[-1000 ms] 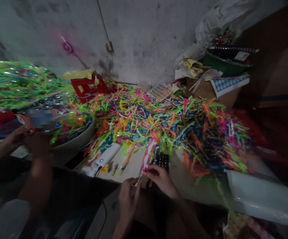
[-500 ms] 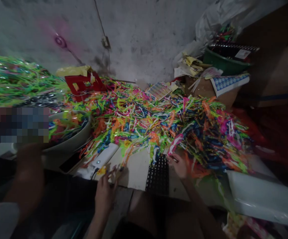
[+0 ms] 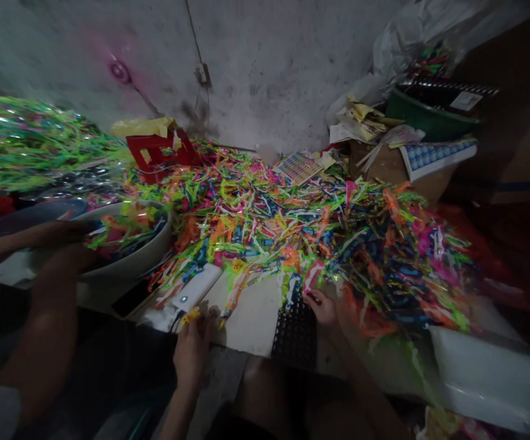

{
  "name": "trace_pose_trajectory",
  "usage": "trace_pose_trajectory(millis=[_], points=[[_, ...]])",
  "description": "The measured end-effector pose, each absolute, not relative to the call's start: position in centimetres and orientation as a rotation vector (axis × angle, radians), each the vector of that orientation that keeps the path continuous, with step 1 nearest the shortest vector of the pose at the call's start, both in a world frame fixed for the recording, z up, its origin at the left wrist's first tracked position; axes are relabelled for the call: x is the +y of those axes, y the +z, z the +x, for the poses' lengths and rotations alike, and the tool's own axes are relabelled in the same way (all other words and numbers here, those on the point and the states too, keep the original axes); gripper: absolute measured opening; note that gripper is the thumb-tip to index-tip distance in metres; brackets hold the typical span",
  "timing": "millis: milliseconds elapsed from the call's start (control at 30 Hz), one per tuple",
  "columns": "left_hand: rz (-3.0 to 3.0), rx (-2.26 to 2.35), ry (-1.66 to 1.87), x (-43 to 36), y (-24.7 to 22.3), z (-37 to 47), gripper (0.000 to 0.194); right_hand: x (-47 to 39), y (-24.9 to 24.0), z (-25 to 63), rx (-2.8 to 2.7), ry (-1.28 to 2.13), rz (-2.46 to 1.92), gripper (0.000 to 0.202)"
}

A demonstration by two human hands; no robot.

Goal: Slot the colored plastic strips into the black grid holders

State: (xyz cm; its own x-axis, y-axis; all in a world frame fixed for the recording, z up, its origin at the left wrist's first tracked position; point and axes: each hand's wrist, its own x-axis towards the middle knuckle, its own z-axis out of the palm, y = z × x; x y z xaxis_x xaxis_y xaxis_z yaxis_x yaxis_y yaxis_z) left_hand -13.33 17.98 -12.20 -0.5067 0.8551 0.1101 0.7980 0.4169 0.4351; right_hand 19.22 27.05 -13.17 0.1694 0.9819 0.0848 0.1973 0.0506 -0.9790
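Head view: the hands have parted, leaving the pink-and-white piece (image 3: 313,277) to the right hand (image 3: 323,310) alone, fingers pinched on its near end, piece at eleven o'clock. The left hand (image 3: 192,351) has small yellow pieces (image 3: 190,315) at twelve o'clock; its grip cannot be determined.

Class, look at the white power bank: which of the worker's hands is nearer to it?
Left. The left hand is just below the white power bank; the right hand is well off to its right, beside the black studded mat.
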Motion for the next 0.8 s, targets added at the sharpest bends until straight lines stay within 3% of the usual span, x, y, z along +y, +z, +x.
trace_pose_trajectory(millis=[233, 400, 567, 800], points=[[1.461, 2.448, 0.756, 18.1, -12.3, -13.4, 0.052, 27.1, -11.8, 19.1, -1.475, 0.812, -1.38, 0.04], [1.314, 2.244, 1.091, 18.7, -11.6, -12.6, 0.064, 27.1, -10.9, 19.3, -1.521, 0.787, -1.355, 0.036], [1.171, 2.019, 1.335, 18.8, -10.5, -11.0, 0.064, 27.2, -11.6, 19.3, -1.45, 0.856, -1.378, 0.037], [1.122, 1.883, 1.281, 17.5, -10.4, -11.2, 0.057, 23.8, -12.2, 19.0, -1.262, 0.801, -1.47, 0.043]])
